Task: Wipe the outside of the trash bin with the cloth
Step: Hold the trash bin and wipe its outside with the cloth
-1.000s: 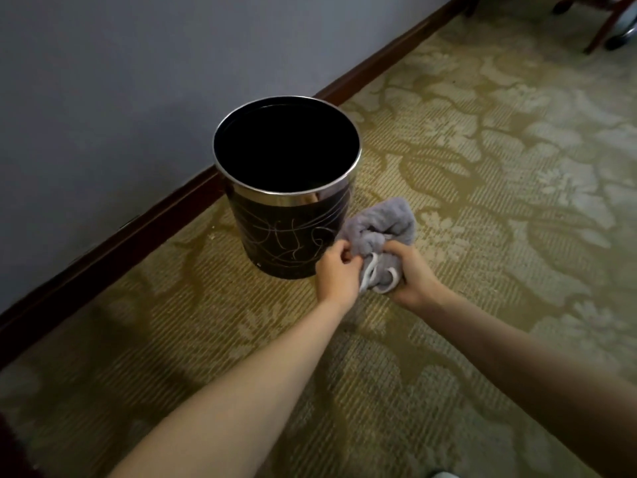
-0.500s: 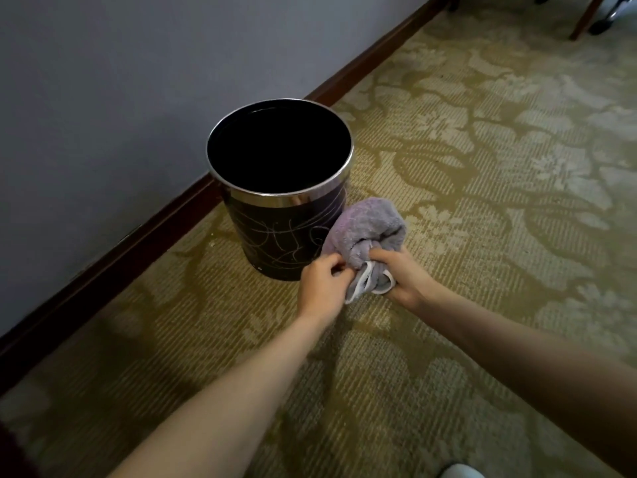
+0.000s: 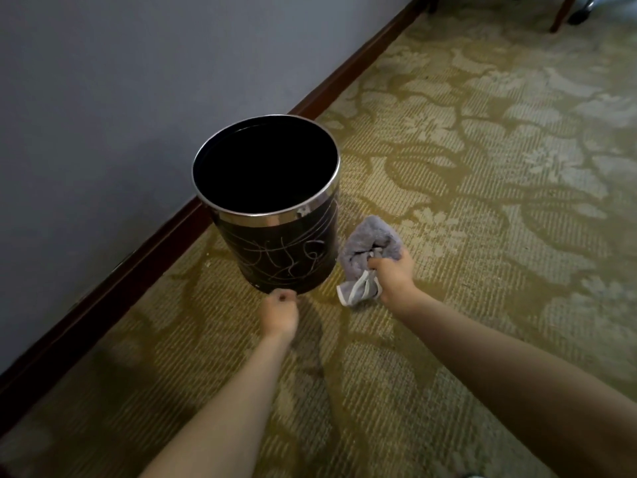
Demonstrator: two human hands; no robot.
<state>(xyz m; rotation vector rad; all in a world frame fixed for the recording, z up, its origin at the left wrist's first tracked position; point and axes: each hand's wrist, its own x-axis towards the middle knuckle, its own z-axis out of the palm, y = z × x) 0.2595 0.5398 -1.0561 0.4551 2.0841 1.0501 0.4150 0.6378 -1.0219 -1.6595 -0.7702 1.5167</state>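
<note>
A black trash bin (image 3: 282, 260) with a chrome rim band and thin silver scribble lines stands upright on the carpet near the wall. Its inside looks dark. My right hand (image 3: 394, 281) is closed around a bunched grey-purple cloth (image 3: 370, 243) with a white-edged hem, just right of the bin's lower side and apart from it. My left hand (image 3: 279, 313) is a loose fist with nothing in it, in front of the bin's base.
A grey wall (image 3: 120, 98) with a dark wooden baseboard (image 3: 144, 260) runs diagonally behind the bin. Patterned olive carpet (image 3: 482, 201) spreads to the right. Chair legs (image 3: 560, 12) show at the top right corner.
My left hand has let go of the cloth and pulled back leftward to the front of the bin. The right hand alone keeps the cloth.
</note>
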